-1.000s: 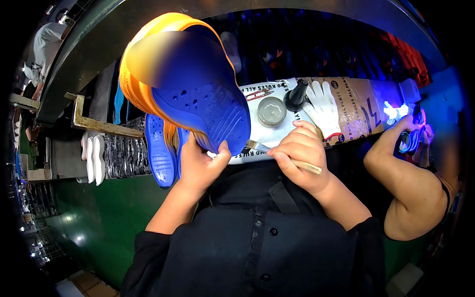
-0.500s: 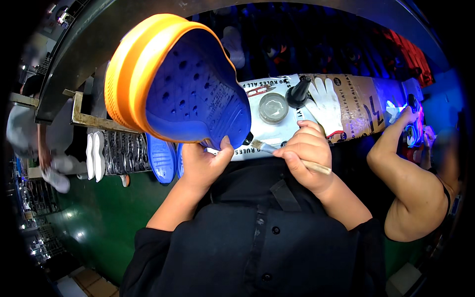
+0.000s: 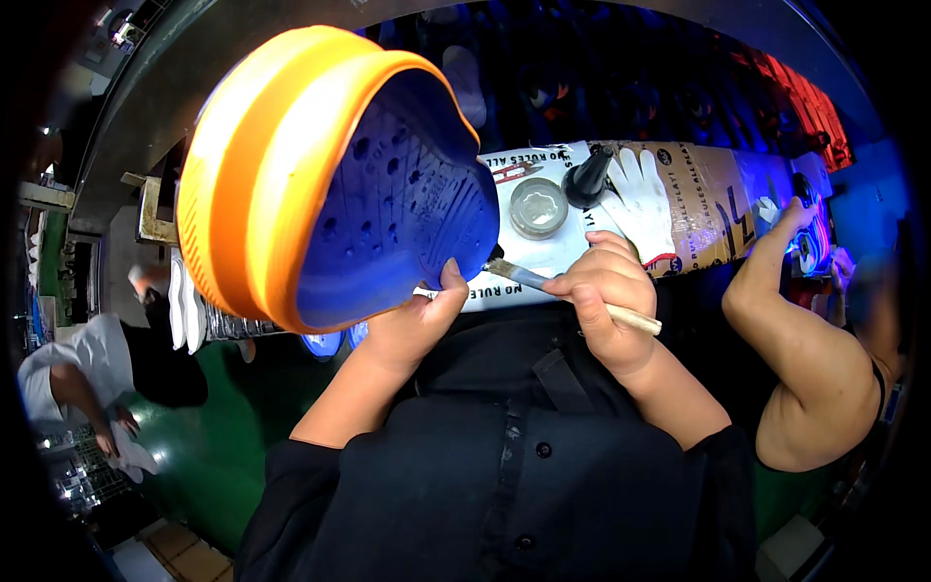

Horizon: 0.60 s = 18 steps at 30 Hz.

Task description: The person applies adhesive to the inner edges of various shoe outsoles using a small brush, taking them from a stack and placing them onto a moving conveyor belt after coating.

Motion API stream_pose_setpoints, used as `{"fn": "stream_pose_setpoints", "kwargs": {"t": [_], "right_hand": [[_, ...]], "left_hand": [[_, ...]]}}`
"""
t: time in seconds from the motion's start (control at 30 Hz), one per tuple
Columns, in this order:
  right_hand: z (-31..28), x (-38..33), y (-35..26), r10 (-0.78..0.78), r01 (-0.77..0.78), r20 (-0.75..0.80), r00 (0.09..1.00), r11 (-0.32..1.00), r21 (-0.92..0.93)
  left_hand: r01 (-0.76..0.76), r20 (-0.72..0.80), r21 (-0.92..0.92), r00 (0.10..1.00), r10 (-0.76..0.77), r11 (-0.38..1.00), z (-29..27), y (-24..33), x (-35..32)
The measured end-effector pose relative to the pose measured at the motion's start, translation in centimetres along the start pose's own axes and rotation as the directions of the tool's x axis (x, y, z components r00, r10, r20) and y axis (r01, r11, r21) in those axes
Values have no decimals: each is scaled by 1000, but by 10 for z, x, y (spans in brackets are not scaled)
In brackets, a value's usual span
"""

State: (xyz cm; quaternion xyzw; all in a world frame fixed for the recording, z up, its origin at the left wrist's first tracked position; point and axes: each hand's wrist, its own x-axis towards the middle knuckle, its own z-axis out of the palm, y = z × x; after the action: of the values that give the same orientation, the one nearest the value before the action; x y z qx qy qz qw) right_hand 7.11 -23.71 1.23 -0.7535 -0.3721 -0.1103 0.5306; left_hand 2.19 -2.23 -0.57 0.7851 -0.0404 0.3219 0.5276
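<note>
My left hand [image 3: 415, 322] grips a large shoe sole [image 3: 254, 184] from below at its near end, with the thumb on the rim. The sole has a thick orange sidewall and a blue inner face with small holes; it is tilted up on its side. My right hand [image 3: 613, 296] is closed around a flat paintbrush [image 3: 632, 318] with a pale wooden handle. Its dark bristles point left and meet or nearly meet the sole's near end. Behind the brush, a glass jar [image 3: 538, 209] stands beside a black nozzle bottle [image 3: 588, 180].
Red-handled snips [image 3: 514, 172] and a white glove [image 3: 644, 199] lie on the paper-covered bench [image 3: 558, 250]. White soles [image 3: 186, 303] and blue soles [image 3: 322, 344] sit at left. One co-worker's arm [image 3: 805, 339] is at right; another person [image 3: 82, 373] is at far left.
The sole has turned and shifted slightly left, showing more orange sidewall. The brush has moved slightly right. At far left, the other person has moved into a different place.
</note>
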Motion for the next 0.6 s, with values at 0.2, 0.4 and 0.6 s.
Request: {"fn": "stream_pose_setpoints", "kwargs": {"t": [0.2, 0.4, 0.6], "right_hand": [[-1, 2, -1, -7, 8, 71, 997, 1000, -27], [-1, 2, 2, 69, -68, -24, 997, 997, 28], [-3, 3, 7, 82, -75, 81, 993, 994, -85]], "left_hand": [[-88, 21, 63, 996, 87, 994, -2, 1, 6], [33, 76, 159, 996, -46, 987, -8, 1, 5], [152, 113, 106, 980, -164, 983, -7, 1, 5]]}}
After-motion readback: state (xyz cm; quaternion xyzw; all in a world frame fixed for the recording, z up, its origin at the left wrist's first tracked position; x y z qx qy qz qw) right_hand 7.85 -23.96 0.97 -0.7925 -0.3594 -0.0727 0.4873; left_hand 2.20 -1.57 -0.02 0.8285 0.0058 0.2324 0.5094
